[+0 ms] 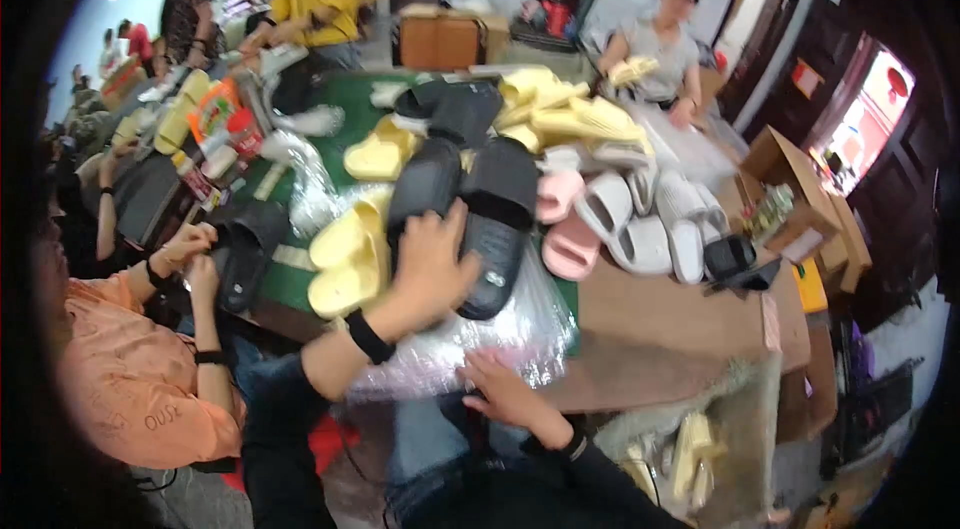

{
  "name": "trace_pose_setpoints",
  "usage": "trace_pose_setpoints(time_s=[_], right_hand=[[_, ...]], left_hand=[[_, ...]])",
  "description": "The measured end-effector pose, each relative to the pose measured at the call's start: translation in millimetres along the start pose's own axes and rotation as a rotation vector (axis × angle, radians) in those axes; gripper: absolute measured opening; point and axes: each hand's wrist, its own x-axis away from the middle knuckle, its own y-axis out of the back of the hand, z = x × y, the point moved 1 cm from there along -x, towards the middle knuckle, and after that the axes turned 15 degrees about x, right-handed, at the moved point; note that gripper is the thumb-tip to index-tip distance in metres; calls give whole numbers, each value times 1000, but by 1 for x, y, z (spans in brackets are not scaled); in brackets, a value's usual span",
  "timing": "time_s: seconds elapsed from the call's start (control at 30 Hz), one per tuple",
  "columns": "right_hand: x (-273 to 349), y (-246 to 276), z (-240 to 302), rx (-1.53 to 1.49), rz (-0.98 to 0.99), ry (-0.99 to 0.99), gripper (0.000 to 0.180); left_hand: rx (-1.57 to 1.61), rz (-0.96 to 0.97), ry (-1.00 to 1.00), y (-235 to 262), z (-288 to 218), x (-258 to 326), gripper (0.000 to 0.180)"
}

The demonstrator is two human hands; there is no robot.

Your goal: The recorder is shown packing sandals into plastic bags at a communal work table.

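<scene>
A pair of black slide sandals point(500, 264) lies in front of me, toes pointing away, on a stack of clear plastic bags point(500, 339). My left hand point(432, 269) reaches over the left sandal with its fingers stretched out, touching or just above it; motion blurs it slightly and it covers much of that sandal's footbed. Lower and to the right, my right hand point(508, 391) has its fingers spread at the near edge of the bags. Beside the left sandal sits a pair of yellow slides point(350, 259). More black slides point(455, 109) lie just beyond.
Yellow slides point(580, 114) are heaped at the back, with pink slides point(572, 247) and white slides point(640, 244) to the right. At left, a co-worker in an orange shirt point(150, 359) handles black slides point(245, 254). Another person point(655, 54) stands across the table. Cardboard boxes point(790, 179) stand at right.
</scene>
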Motion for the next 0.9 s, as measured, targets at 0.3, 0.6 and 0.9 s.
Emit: trace_pose_setpoints(time_s=[0.3, 0.6, 0.9], right_hand=[[10, -4, -2, 106, -56, -9, 49], [-2, 7, 8, -80, 191, -97, 45], [-3, 21, 12, -58, 250, -143, 44]], left_hand=[[976, 255, 424, -59, -61, 16, 75], [490, -1, 112, -36, 18, 31, 46], [229, -5, 794, 14, 142, 27, 81]])
